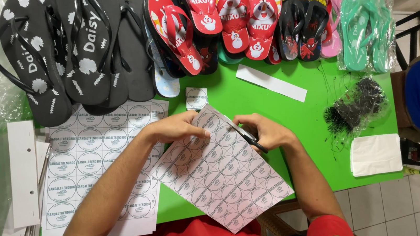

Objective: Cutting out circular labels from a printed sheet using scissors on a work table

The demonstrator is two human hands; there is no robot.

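Above the green desk [283,109], the left hand [171,128] is clenched on the label sheet [221,172]; the right hand's [266,130] grip is grasping scissors [246,136] at the sheet's top edge.

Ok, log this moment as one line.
left hand: holds label sheet | right hand: scissors cutting at sheet's top edge | green table | cut label beyond | sandals at far edge

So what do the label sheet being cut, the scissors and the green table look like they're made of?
Label sheet: thin matte paper, bending in the left hand. Scissors in the right hand: dark blades, probably metal. Green table: smooth, slightly glossy, likely plastic or laminate.
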